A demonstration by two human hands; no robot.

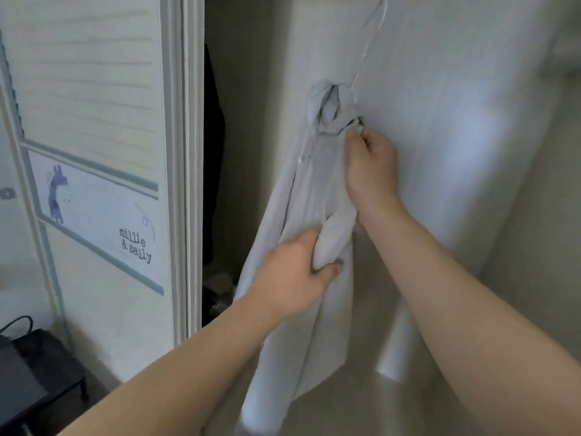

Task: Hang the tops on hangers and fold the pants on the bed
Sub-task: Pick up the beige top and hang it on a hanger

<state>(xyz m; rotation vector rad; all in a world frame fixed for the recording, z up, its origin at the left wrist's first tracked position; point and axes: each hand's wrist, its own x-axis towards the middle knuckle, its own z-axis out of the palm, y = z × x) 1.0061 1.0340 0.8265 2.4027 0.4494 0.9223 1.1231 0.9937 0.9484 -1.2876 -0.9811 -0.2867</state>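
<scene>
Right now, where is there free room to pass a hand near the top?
Free: the bare wall right of the right hand; the dark gap between louvred door and top. Crowded: below the hanger, around the left hand.

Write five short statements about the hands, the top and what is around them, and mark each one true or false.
1. The left hand grips a bunched fold of the top. True.
2. The right hand hangs free and touches nothing. False: it pinches the fabric just below the bunched collar.
3. The hanger is black. False: it is white.
4. The sign at the left reads "millie & sally". True.
5. The top lies flat on a bed. False: it hangs down in front of a pale wall.
</scene>
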